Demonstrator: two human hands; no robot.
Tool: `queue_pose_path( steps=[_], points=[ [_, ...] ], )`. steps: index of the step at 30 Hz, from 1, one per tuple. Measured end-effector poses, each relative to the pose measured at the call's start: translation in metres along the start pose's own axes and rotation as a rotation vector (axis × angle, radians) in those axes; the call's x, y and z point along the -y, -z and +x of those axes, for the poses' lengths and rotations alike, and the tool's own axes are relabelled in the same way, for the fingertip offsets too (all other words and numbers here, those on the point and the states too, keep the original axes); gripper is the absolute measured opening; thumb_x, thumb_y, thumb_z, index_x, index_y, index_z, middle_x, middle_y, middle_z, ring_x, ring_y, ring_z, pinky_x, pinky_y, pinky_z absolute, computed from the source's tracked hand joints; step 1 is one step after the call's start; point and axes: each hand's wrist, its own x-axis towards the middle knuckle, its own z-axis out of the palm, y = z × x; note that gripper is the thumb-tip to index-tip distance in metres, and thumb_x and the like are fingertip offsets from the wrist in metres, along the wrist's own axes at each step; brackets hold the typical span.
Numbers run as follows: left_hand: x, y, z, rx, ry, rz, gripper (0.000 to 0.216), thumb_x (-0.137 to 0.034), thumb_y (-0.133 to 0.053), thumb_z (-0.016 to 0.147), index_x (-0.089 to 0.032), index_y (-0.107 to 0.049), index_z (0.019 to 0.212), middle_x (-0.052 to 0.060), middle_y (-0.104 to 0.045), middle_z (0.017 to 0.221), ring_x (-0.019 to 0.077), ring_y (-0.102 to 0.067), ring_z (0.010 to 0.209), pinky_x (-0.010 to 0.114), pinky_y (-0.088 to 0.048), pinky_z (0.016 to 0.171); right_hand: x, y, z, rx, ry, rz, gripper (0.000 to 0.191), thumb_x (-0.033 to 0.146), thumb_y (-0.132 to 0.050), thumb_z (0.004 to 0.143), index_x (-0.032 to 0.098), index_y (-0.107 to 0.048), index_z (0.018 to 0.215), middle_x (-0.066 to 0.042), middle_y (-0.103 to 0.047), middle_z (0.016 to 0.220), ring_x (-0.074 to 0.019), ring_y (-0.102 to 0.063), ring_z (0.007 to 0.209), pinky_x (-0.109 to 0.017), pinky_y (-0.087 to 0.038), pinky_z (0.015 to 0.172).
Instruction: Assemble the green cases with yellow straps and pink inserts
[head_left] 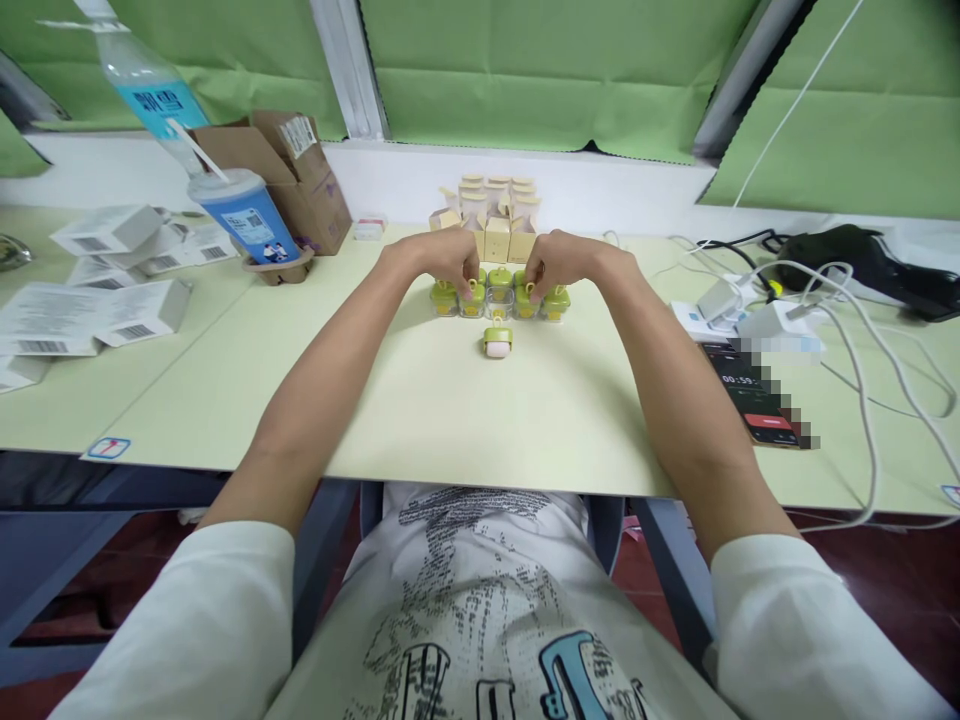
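A row of several small clear jars with green lids (498, 296) stands in the middle of the pale desk (465, 420). My left hand (448, 257) has its fingers curled down on a green-lidded jar (472, 297) near the row's left end. My right hand (559, 260) pinches the lid of another green-lidded jar (527, 298) near the right end. One more green-lidded jar with a pink base (498, 341) sits alone in front of the row. Behind my hands stand several cream-coloured jars and small boxes (495, 212).
A cup with a straw (247, 215), a water bottle (146, 85) and a cardboard box (300, 170) stand at the back left. White barcode boxes (97, 300) lie at the left. A phone (754, 395), chargers and white cables (847, 310) lie at the right.
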Motion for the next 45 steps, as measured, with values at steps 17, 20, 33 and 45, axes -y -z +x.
queue_pose_path(
  steps=[17, 20, 33, 45],
  points=[
    [0.014, -0.013, 0.016, 0.008, 0.085, -0.073, 0.05, -0.045, -0.091, 0.068, -0.022, -0.087, 0.112, 0.002, -0.079, 0.093, 0.0237, -0.068, 0.101, 0.032, -0.043, 0.084, -0.002, -0.013, 0.013, 0.014, -0.027, -0.092, 0.029, 0.027, -0.089, 0.095, 0.012, -0.085, 0.119, -0.011, -0.084, 0.119, -0.025, -0.077, 0.11, -0.031, -0.051, 0.087],
    [0.008, -0.01, 0.011, 0.003, 0.096, -0.065, 0.052, -0.043, -0.091, 0.069, -0.02, -0.086, 0.115, 0.002, -0.08, 0.097, 0.0233, -0.069, 0.101, 0.031, -0.043, 0.084, 0.013, -0.012, 0.005, 0.003, -0.054, -0.167, 0.027, 0.028, -0.085, 0.099, 0.008, -0.084, 0.117, -0.014, -0.083, 0.124, -0.0271, -0.078, 0.115, -0.031, -0.05, 0.088],
    [0.0, 0.012, -0.012, -0.057, 0.026, -0.043, 0.058, -0.054, -0.085, 0.073, -0.023, -0.088, 0.122, 0.006, -0.085, 0.11, 0.0268, -0.075, 0.106, 0.031, -0.049, 0.089, 0.061, 0.017, -0.032, -0.012, 0.187, 0.062, 0.022, 0.011, -0.073, 0.097, 0.025, -0.087, 0.108, -0.004, -0.087, 0.111, -0.0259, -0.078, 0.103, -0.037, -0.057, 0.09],
    [0.04, 0.017, -0.01, -0.19, 0.022, -0.055, 0.048, -0.061, -0.079, 0.079, -0.026, -0.091, 0.11, 0.005, -0.087, 0.103, 0.0235, -0.074, 0.095, 0.031, -0.05, 0.085, 0.075, 0.017, -0.036, 0.2, 0.266, 0.08, 0.002, 0.025, -0.079, 0.098, 0.025, -0.081, 0.098, -0.002, -0.086, 0.109, -0.0229, -0.08, 0.098, -0.032, -0.058, 0.081]
  ],
)
